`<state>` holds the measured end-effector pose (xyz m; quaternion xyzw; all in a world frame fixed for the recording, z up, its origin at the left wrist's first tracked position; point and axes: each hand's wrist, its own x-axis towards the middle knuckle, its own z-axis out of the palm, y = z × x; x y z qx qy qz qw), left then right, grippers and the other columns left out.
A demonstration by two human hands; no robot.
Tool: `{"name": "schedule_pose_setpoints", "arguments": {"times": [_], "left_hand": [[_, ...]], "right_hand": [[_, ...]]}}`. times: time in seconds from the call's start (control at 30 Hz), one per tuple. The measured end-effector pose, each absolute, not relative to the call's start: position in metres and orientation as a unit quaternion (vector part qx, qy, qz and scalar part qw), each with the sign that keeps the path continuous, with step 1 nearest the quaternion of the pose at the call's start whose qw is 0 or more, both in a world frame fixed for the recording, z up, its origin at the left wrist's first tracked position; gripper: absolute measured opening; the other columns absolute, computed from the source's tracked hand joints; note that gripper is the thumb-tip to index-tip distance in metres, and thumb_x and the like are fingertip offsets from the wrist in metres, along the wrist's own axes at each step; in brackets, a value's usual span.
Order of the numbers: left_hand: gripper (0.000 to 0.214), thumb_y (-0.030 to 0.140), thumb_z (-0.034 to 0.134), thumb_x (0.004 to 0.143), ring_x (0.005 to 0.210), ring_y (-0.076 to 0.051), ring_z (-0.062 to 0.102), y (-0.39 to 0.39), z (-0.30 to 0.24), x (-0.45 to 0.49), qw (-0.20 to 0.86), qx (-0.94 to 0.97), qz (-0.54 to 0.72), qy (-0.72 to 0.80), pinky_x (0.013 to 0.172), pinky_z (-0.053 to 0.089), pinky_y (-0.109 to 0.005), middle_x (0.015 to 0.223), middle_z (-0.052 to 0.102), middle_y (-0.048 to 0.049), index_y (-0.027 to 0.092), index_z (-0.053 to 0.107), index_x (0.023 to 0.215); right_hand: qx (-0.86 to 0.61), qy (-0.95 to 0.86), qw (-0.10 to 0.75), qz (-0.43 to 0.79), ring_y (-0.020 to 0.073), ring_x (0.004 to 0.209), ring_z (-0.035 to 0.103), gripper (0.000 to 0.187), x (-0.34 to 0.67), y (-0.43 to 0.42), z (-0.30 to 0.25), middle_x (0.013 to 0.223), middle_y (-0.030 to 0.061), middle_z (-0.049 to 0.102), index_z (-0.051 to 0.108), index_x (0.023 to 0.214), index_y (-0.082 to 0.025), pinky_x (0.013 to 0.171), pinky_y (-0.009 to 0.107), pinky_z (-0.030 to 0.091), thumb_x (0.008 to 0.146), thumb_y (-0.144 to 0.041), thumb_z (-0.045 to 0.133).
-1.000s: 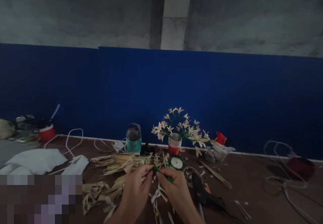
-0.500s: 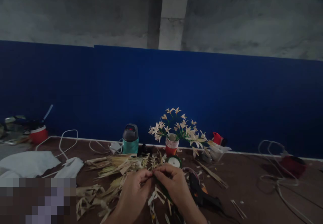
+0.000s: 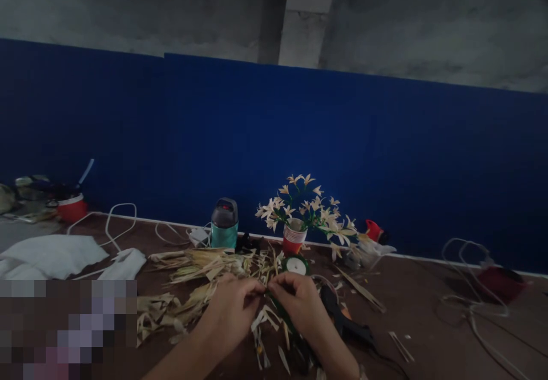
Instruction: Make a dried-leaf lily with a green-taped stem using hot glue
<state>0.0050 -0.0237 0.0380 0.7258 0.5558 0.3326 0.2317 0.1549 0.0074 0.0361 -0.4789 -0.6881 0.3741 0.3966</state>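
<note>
My left hand (image 3: 231, 310) and my right hand (image 3: 299, 303) meet low in the middle, fingertips pinched together on a small green-wrapped stem (image 3: 280, 311) with pale husk petals hanging below it. Both hands are closed on this piece. Just beyond the right hand lies a green tape roll (image 3: 296, 265). Dried corn husks (image 3: 201, 266) are heaped under and left of the hands. A black glue gun (image 3: 342, 320) lies right of my right wrist.
A red-and-white cup of husk flowers (image 3: 295, 237) stands by the blue wall, with a teal bottle (image 3: 225, 226) to its left. White cloths (image 3: 55, 254), white cables (image 3: 475, 306) and a red container (image 3: 71, 207) lie on the brown table.
The camera tilted and shifted slightly. My hands stayed together on the stem; more of my forearms shows. The green wrap is now less visible between the fingers.
</note>
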Motion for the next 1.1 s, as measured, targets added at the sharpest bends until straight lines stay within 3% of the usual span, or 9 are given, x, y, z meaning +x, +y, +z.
{"name": "schedule_pose_setpoints", "arguments": {"times": [0.1,0.23,0.4,0.5,0.77,1.0,1.1], "left_hand": [[0.021,0.025,0.049,0.074,0.07,-0.018,0.061,-0.0175,0.0365,0.0035,0.372,0.67,0.357,0.534,0.064,0.043,-0.025,0.073,0.07,-0.0018,0.017,0.068,0.074],[0.018,0.025,0.052,0.068,0.065,-0.016,0.059,-0.013,0.0335,0.0013,0.438,0.628,0.363,0.532,0.061,0.043,-0.024,0.065,0.067,-0.0009,0.014,0.066,0.067],[0.014,0.026,0.055,0.066,0.063,-0.015,0.057,-0.0138,0.0328,0.0023,0.432,0.611,0.397,0.531,0.06,0.042,-0.024,0.062,0.065,-0.0003,0.014,0.063,0.066],[0.014,0.023,0.053,0.067,0.063,-0.016,0.057,-0.015,0.0333,0.0036,0.403,0.622,0.395,0.543,0.06,0.042,-0.024,0.063,0.065,-0.0007,0.015,0.064,0.067],[0.019,0.027,0.052,0.073,0.076,-0.023,0.055,-0.0219,0.0322,0.0057,0.179,0.695,0.336,0.611,0.072,0.038,-0.031,0.069,0.069,-0.0019,0.023,0.07,0.07],[0.021,0.022,0.049,0.072,0.07,-0.018,0.062,-0.0158,0.0312,0.0022,0.345,0.679,0.349,0.545,0.064,0.043,-0.023,0.073,0.071,-0.001,0.019,0.07,0.074],[0.022,0.021,0.048,0.072,0.068,-0.017,0.061,-0.0161,0.032,0.0026,0.354,0.675,0.352,0.543,0.061,0.042,-0.022,0.069,0.07,-0.0005,0.018,0.07,0.07]], "right_hand": [[-0.482,-0.69,0.382,0.382,0.0155,0.059,0.056,0.016,0.1555,0.0068,0.0372,0.058,0.0023,0.064,0.065,0.061,-0.013,0.056,0.023,0.042,0.068,-0.024,0.055],[-0.476,-0.682,0.371,0.413,0.0152,0.058,0.056,0.015,0.1565,0.0078,0.0362,0.057,0.0021,0.063,0.066,0.061,-0.013,0.055,0.023,0.042,0.067,-0.024,0.056],[-0.449,-0.675,0.374,0.451,0.0145,0.062,0.058,0.015,0.1594,0.0118,0.0316,0.065,0.002,0.066,0.067,0.073,-0.013,0.058,0.022,0.043,0.066,-0.025,0.059],[-0.463,-0.671,0.371,0.445,0.014,0.06,0.056,0.012,0.1611,0.0125,0.03,0.062,0.0014,0.064,0.066,0.069,-0.013,0.057,0.022,0.042,0.063,-0.021,0.06],[-0.482,-0.678,0.366,0.416,0.0132,0.056,0.053,0.011,0.1583,0.0116,0.0298,0.056,-0.0004,0.062,0.065,0.063,-0.013,0.053,0.021,0.04,0.065,-0.019,0.056],[-0.457,-0.694,0.364,0.422,0.0128,0.057,0.053,0.01,0.1587,0.0123,0.0294,0.058,0.0,0.062,0.065,0.064,-0.013,0.054,0.021,0.04,0.065,-0.017,0.055],[-0.465,-0.689,0.364,0.419,0.0128,0.057,0.053,0.009,0.1588,0.0124,0.0301,0.057,0.0,0.061,0.064,0.063,-0.013,0.055,0.021,0.04,0.064,-0.018,0.057]]}}
